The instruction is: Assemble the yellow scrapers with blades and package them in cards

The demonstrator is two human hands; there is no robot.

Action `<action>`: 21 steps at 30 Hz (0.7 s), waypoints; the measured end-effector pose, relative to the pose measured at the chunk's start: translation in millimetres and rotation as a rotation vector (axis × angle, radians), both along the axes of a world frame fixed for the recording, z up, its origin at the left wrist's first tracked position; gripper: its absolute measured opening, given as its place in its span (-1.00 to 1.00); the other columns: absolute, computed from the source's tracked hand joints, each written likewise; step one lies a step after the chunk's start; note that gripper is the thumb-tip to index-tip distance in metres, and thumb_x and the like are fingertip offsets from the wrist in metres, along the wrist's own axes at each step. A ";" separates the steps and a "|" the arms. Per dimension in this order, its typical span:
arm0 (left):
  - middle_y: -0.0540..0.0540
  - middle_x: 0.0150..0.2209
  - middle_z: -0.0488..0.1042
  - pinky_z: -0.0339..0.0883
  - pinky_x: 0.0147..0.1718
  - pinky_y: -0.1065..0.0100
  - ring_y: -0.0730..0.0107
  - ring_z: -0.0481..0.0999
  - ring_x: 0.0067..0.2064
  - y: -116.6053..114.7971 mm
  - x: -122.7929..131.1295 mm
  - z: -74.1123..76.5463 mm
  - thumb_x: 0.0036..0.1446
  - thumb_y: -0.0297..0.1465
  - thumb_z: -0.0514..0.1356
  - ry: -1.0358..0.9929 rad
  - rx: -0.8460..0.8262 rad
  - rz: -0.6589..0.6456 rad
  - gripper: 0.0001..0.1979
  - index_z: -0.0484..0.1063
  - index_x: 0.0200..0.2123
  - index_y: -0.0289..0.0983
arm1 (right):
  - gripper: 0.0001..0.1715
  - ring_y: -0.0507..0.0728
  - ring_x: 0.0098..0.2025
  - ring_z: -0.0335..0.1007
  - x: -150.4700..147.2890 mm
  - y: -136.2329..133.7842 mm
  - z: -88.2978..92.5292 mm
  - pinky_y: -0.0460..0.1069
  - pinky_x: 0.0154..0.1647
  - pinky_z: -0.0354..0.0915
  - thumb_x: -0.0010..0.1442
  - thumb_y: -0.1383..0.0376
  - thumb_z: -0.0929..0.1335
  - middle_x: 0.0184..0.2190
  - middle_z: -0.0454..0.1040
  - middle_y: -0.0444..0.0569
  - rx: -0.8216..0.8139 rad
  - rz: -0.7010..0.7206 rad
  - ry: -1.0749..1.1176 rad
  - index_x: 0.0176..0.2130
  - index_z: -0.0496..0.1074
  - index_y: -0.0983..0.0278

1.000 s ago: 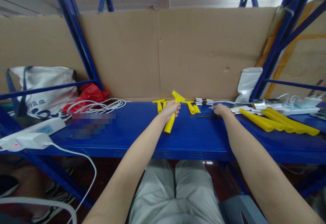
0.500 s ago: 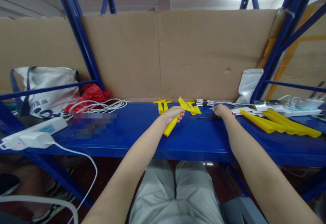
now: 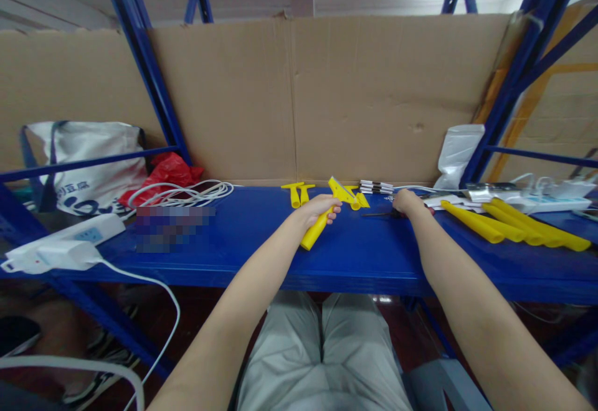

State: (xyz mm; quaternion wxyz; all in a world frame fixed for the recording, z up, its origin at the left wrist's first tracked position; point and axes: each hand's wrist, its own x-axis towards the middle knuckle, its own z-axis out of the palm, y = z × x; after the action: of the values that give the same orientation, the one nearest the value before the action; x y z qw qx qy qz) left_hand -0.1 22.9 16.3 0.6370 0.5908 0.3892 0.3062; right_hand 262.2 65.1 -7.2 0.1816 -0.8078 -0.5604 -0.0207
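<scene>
My left hand (image 3: 320, 210) is wrapped round the handle of a yellow scraper (image 3: 314, 234). The scraper's wide flat head, with a pale strip along its edge, points away from me and to the right. Farther right, my right hand (image 3: 406, 203) is closed on a screwdriver (image 3: 377, 215), whose dark shaft sticks out to the left. A bit of red shows on the other side of the wrist; the fingers mostly hide the handle. Small shiny pieces (image 3: 389, 198), too small to make out, lie beside my right fingertips. Two yellow T-shaped scrapers (image 3: 294, 195) lie behind my left hand.
More yellow pieces (image 3: 361, 200) and a stack of small black-and-white packs (image 3: 376, 187) lie at the back. Several long yellow tubes (image 3: 471, 222) rest at right, near a power strip (image 3: 551, 204). Coiled white cable (image 3: 196, 192) and another power strip (image 3: 70, 240) are at left.
Both hands stay almost where they were. The scraper's head in my left hand has shifted very slightly to the right.
</scene>
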 end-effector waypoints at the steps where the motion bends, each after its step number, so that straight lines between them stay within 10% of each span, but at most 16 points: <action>1: 0.16 -0.69 0.15 -0.10 -0.77 0.55 0.66 0.08 -0.76 -0.1 0.1 0.0 0.15 -0.58 0.00 -0.003 -0.002 -0.001 -0.81 0.13 -0.47 -0.25 | -0.72 0.36 -0.12 0.45 1.0 1.0 -1.0 0.14 -0.17 0.31 -0.02 0.49 0.31 -0.32 0.49 0.35 -0.019 -0.011 -0.003 -0.24 0.48 0.44; 7: 0.17 -0.69 0.14 -0.08 -0.77 0.57 0.67 0.08 -0.76 -1.3 0.6 1.4 0.15 -0.59 -0.01 -0.012 -0.009 0.004 -0.80 0.10 -0.47 -0.24 | -0.83 0.25 -0.16 0.45 -3.4 -2.5 5.9 0.05 -0.16 0.29 -0.01 0.48 0.31 -0.41 0.49 0.15 -0.016 -0.006 0.000 -0.35 0.44 0.33; 14: 0.17 -0.69 0.14 -0.08 -0.76 0.56 0.67 0.08 -0.76 -3.0 2.7 3.8 0.17 -0.59 -0.03 -0.027 -0.017 0.053 -0.79 0.08 -0.47 -0.23 | -0.87 0.02 -0.40 0.33 -44.5 -18.3 20.9 -0.09 -0.30 0.27 0.00 0.45 0.32 -0.49 0.37 -0.12 0.328 0.417 0.448 -0.43 0.25 0.26; 21: 0.17 -0.69 0.15 -0.06 -0.75 0.56 0.67 0.08 -0.76 -7.1 3.7 6.0 0.16 -0.60 -0.03 -0.034 -0.012 0.057 -0.82 0.12 -0.45 -0.25 | -0.84 -0.03 -0.50 0.23 -86.0 -30.4 17.3 -0.11 -0.43 0.23 -0.01 0.41 0.33 -0.56 0.29 -0.22 0.284 0.725 0.712 -0.44 0.21 0.24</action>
State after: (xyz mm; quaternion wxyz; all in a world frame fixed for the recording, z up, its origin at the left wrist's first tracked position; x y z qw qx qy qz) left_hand 3.5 15.9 22.3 0.6382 0.5703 0.3967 0.3317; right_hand 176.2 34.6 10.0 0.4637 -0.4866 -0.6991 0.2436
